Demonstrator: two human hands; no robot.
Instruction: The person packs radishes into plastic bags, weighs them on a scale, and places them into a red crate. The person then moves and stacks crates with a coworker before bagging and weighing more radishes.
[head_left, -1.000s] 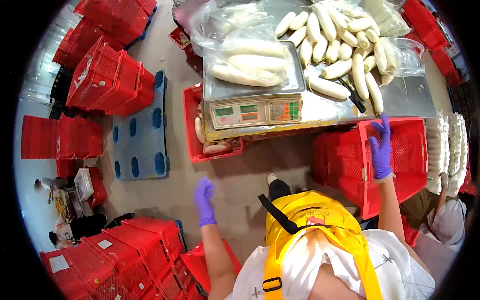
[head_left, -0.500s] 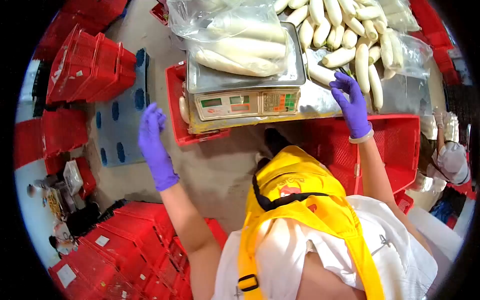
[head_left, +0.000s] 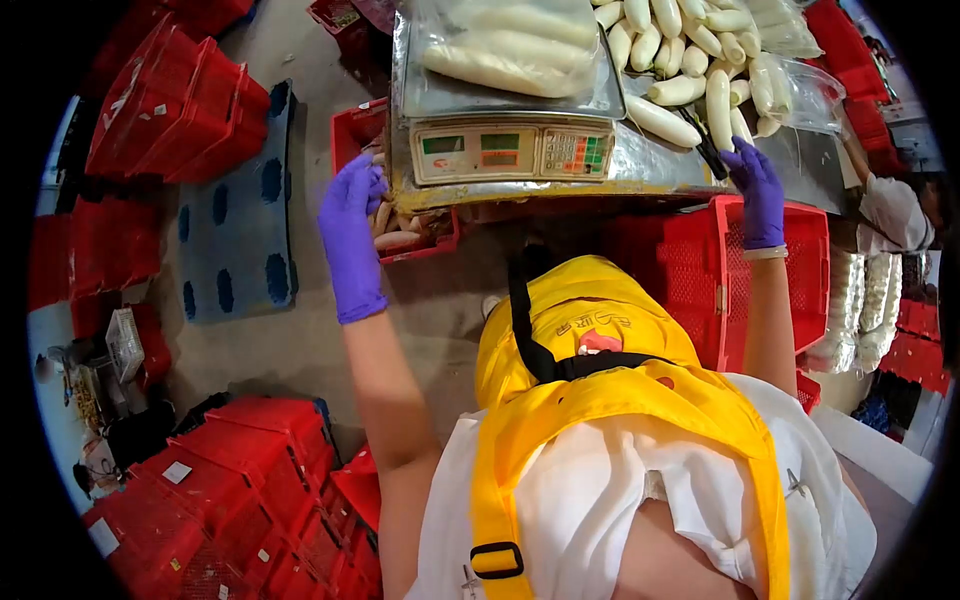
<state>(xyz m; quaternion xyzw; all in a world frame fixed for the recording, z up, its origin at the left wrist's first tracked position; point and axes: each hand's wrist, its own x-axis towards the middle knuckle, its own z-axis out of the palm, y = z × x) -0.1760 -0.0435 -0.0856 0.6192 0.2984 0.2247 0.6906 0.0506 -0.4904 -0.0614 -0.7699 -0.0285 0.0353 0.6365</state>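
My left hand [head_left: 354, 240], in a purple glove, is raised left of the scale [head_left: 512, 150], its fingers loosely bent with nothing in them. In a matching glove, my right hand [head_left: 757, 195] hangs over the table's front edge with its fingers apart, close to a black-handled tool [head_left: 708, 150]. On the scale's metal plate lies a clear plastic bag of long white vegetables [head_left: 500, 68]. To the right, a heap of white vegetables [head_left: 690, 60] covers part of the metal table [head_left: 650, 170].
A red crate [head_left: 725, 285] stands below my right hand. Another red crate [head_left: 440, 240] with vegetables sits under the scale's left side. Stacked red crates [head_left: 230, 470] and a blue pallet [head_left: 240, 210] are at the left. Another person's sleeve [head_left: 896, 212] shows at the right.
Since a second ago, my left hand has risen toward the scale's left side. My right hand went left over the table, then back right. The view has shifted.
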